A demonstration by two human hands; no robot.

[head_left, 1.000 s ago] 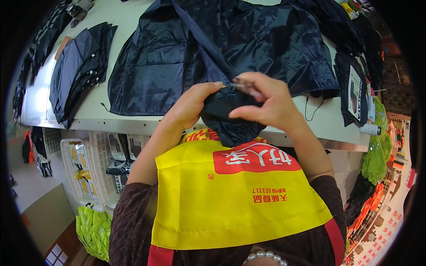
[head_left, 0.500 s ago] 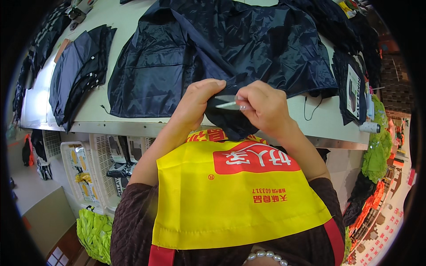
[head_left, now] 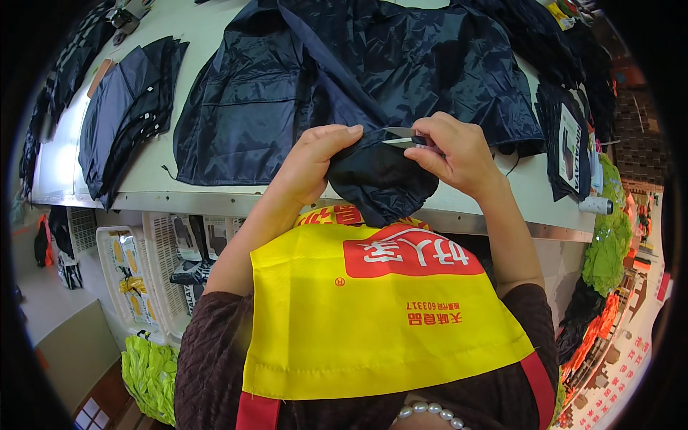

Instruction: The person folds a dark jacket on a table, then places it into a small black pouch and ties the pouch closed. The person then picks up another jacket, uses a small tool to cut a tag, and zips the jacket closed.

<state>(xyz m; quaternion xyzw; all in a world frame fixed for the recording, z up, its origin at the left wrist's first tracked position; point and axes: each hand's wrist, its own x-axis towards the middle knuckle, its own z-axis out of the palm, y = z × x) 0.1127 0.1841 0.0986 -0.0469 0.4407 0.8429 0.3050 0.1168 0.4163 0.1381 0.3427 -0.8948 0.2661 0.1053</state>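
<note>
A dark navy jacket (head_left: 251, 107) of shiny thin fabric lies spread over the worktable. My left hand (head_left: 312, 161) is closed on the edge of one of its parts, pinching it between thumb and fingers. Below that pinch, a gathered black fabric end (head_left: 383, 183) hangs over the table's front edge. In my right hand (head_left: 455, 154) is a small pair of thread snips (head_left: 398, 140), blades parted and pointing left. The blades lie right at the fabric edge beside my left thumb. Whether a thread is between them is too small to tell.
A stack of dark cut pieces (head_left: 129, 115) lies on the left of the table (head_left: 222, 193). At the right are a packaged dark garment (head_left: 566, 143) and a thread spool (head_left: 595, 206). White baskets (head_left: 154, 279) with packets stand below, near green fabric (head_left: 149, 376).
My right hand has moved right and slightly up with the snips, which now meet the fabric edge. More of the black end shows, spread out to the right. My left hand stays nearly in place.
</note>
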